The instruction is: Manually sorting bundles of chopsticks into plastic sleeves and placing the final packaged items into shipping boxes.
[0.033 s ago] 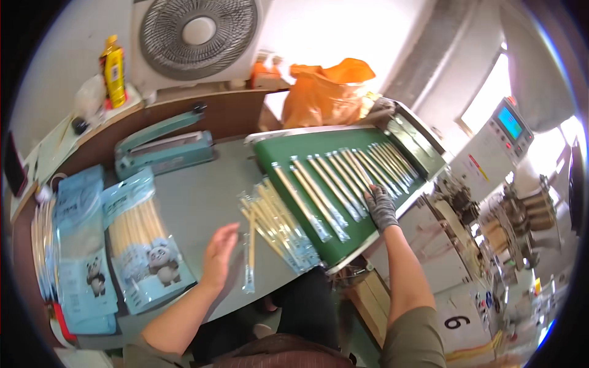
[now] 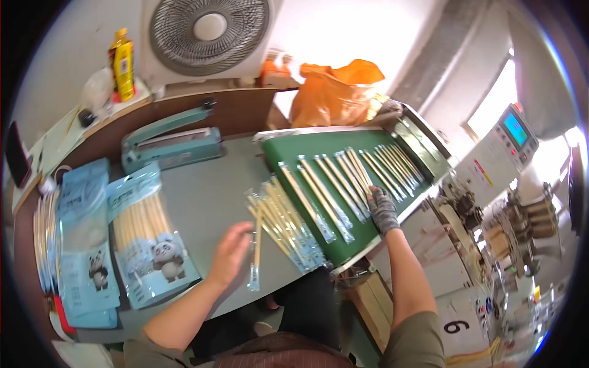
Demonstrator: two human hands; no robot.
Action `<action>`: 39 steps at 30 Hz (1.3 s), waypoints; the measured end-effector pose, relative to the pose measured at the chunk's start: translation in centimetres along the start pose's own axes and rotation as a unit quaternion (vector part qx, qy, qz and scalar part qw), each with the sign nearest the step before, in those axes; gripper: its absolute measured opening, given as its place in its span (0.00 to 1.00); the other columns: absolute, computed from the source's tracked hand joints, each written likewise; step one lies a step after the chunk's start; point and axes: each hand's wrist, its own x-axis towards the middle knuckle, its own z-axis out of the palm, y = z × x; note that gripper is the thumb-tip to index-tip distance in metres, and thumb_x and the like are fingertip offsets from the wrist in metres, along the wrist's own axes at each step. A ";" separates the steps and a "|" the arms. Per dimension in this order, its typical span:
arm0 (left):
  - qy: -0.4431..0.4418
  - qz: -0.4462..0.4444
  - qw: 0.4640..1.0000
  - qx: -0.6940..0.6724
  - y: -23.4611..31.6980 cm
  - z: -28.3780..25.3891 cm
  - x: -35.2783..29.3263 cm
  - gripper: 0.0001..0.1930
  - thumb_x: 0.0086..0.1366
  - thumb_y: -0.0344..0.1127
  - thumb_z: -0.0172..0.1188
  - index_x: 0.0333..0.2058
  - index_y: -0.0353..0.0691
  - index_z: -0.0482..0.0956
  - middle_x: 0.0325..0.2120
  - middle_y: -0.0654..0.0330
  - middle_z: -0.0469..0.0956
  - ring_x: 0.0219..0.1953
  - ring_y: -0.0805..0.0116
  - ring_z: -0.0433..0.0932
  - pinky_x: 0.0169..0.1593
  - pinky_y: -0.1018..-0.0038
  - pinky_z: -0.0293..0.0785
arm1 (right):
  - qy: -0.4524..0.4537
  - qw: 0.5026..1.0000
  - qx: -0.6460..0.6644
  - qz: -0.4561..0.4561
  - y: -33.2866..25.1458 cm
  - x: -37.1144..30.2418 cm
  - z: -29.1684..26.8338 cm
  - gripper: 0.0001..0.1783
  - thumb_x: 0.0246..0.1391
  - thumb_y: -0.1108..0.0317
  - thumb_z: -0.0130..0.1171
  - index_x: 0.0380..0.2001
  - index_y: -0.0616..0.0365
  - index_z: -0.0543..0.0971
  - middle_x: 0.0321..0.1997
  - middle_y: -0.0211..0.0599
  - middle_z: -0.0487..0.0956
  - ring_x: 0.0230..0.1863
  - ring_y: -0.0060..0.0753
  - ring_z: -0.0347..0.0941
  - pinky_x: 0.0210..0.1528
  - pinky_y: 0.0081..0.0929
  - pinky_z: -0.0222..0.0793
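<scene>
Several clear-wrapped pairs of chopsticks (image 2: pixel 317 193) lie slanting in a row on a green conveyor belt (image 2: pixel 279 147). My right hand (image 2: pixel 383 210), in a grey fingerless glove, rests at the belt's near side, its bent fingers closed on the near ends of wrapped chopsticks in mid-row. My left hand (image 2: pixel 232 253) hovers bare over the grey table, fingers loosely apart and holding nothing. Just right of it lies a single wrapped pair (image 2: pixel 256 254), touching a loose pile of wrapped chopsticks (image 2: pixel 288 224) against the belt's left edge.
Blue panda-print bags (image 2: pixel 92 245) lie at the left, one bag (image 2: pixel 144 227) filled with chopsticks. Behind them stands a teal hand sealer (image 2: pixel 175 150). An orange bag (image 2: pixel 337 92) and a fan (image 2: pixel 208 30) are at the back. Machinery with a control panel (image 2: pixel 515 132) stands right.
The view has shifted slightly. My left hand has turned a little, its fingers more curled, and sits nearer the single wrapped pair. Chopsticks by my right hand lie closer together.
</scene>
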 end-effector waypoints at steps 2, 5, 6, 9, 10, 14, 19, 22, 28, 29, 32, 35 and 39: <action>-0.114 0.156 0.917 0.349 -0.9 -0.5 -0.6 0.17 0.60 0.39 0.51 0.43 0.32 0.71 0.49 0.53 0.69 0.54 0.57 0.64 0.57 0.67 0.59 | 0.045 0.996 0.026 -0.068 -6.8 -2.0 0.4 0.13 0.53 0.67 0.52 0.42 0.57 0.73 0.41 0.47 0.74 0.43 0.48 0.70 0.46 0.32 0.66; -0.094 0.158 0.875 0.447 0.2 -0.4 -1.9 0.19 0.60 0.40 0.52 0.44 0.32 0.70 0.51 0.49 0.65 0.56 0.52 0.61 0.58 0.64 0.56 | 0.032 0.989 0.066 -0.128 -14.3 -5.5 1.3 0.11 0.54 0.69 0.50 0.41 0.56 0.73 0.43 0.45 0.73 0.44 0.47 0.69 0.49 0.32 0.65; -0.088 0.153 0.878 0.444 0.1 -0.3 -1.8 0.19 0.60 0.40 0.52 0.44 0.32 0.70 0.51 0.49 0.65 0.56 0.52 0.61 0.58 0.64 0.56 | 0.038 0.988 0.035 -0.145 -16.3 -6.8 1.3 0.12 0.53 0.70 0.49 0.42 0.56 0.73 0.44 0.44 0.73 0.46 0.46 0.68 0.50 0.33 0.64; -0.012 0.036 0.972 0.230 -0.9 -0.6 -0.9 0.24 0.60 0.39 0.53 0.51 0.31 0.63 0.56 0.47 0.58 0.58 0.50 0.57 0.60 0.62 0.53 | -0.013 0.983 0.004 -0.181 -21.1 -9.5 2.6 0.20 0.52 0.65 0.50 0.48 0.59 0.69 0.48 0.47 0.71 0.50 0.48 0.66 0.54 0.37 0.62; 0.062 0.089 0.963 0.247 -1.5 -0.7 -0.6 0.27 0.60 0.40 0.53 0.52 0.29 0.59 0.58 0.46 0.54 0.59 0.48 0.54 0.60 0.60 0.52 | -0.030 0.981 -0.013 -0.194 -22.1 -10.2 3.4 0.23 0.52 0.62 0.50 0.51 0.60 0.67 0.50 0.49 0.70 0.51 0.49 0.66 0.55 0.37 0.61; 0.116 0.115 0.930 0.329 -1.6 -0.2 0.1 0.32 0.59 0.40 0.54 0.56 0.29 0.53 0.60 0.43 0.46 0.62 0.45 0.48 0.61 0.59 0.50 | -0.024 0.985 -0.128 -0.113 -21.8 -10.6 7.8 0.29 0.54 0.56 0.48 0.55 0.63 0.63 0.53 0.54 0.67 0.55 0.52 0.63 0.57 0.37 0.59; 0.147 0.109 0.916 0.356 -1.3 -1.4 -0.5 0.33 0.57 0.40 0.55 0.57 0.32 0.53 0.61 0.45 0.45 0.62 0.42 0.45 0.61 0.55 0.47 | -0.166 0.984 0.066 0.001 -23.7 -9.1 8.3 0.33 0.58 0.50 0.40 0.57 0.67 0.59 0.57 0.58 0.63 0.60 0.50 0.57 0.61 0.33 0.51; 0.200 0.087 0.915 0.339 -0.1 -1.5 0.3 0.33 0.57 0.41 0.55 0.57 0.32 0.53 0.61 0.46 0.45 0.62 0.42 0.44 0.61 0.54 0.46 | -0.118 0.986 0.083 0.084 -21.1 -7.4 9.4 0.34 0.59 0.48 0.37 0.57 0.67 0.58 0.58 0.57 0.62 0.60 0.50 0.57 0.62 0.32 0.50; 0.192 0.069 0.934 0.292 -1.3 -1.7 0.2 0.34 0.57 0.41 0.55 0.58 0.33 0.51 0.61 0.44 0.45 0.62 0.41 0.42 0.62 0.55 0.44 | -0.262 0.856 0.439 0.070 -29.7 -8.3 10.2 0.29 0.59 0.53 0.41 0.55 0.66 0.63 0.59 0.52 0.62 0.60 0.47 0.58 0.60 0.31 0.54; 0.207 0.065 0.924 0.316 -0.7 -1.6 0.3 0.35 0.56 0.41 0.56 0.58 0.33 0.51 0.60 0.43 0.45 0.62 0.40 0.42 0.62 0.54 0.43 | -0.350 0.680 0.613 0.198 -31.3 -7.6 8.4 0.27 0.59 0.57 0.43 0.55 0.64 0.63 0.58 0.50 0.63 0.60 0.46 0.59 0.60 0.30 0.55; 0.207 0.088 0.915 0.336 -1.3 -2.0 0.7 0.37 0.53 0.38 0.58 0.58 0.33 0.51 0.61 0.43 0.44 0.63 0.39 0.40 0.62 0.54 0.43 | -0.173 0.932 0.252 -0.196 -27.4 -5.9 6.3 0.24 0.56 0.69 0.48 0.57 0.54 0.64 0.59 0.48 0.63 0.60 0.43 0.59 0.61 0.30 0.53; 0.184 0.073 0.888 0.416 -1.3 -3.5 -0.2 0.37 0.51 0.36 0.59 0.58 0.36 0.52 0.62 0.46 0.43 0.63 0.39 0.40 0.62 0.52 0.42 | -0.061 0.973 -0.046 -0.220 -21.0 -2.1 4.4 0.26 0.55 0.61 0.49 0.57 0.55 0.62 0.61 0.52 0.58 0.62 0.53 0.53 0.62 0.39 0.49; 0.151 0.085 0.910 0.376 -0.6 -2.0 0.8 0.39 0.51 0.36 0.60 0.59 0.39 0.50 0.62 0.47 0.42 0.64 0.40 0.39 0.62 0.52 0.41 | -0.051 0.985 -0.165 0.007 -6.8 1.8 1.4 0.34 0.54 0.46 0.44 0.59 0.53 0.58 0.66 0.45 0.52 0.66 0.52 0.44 0.64 0.49 0.36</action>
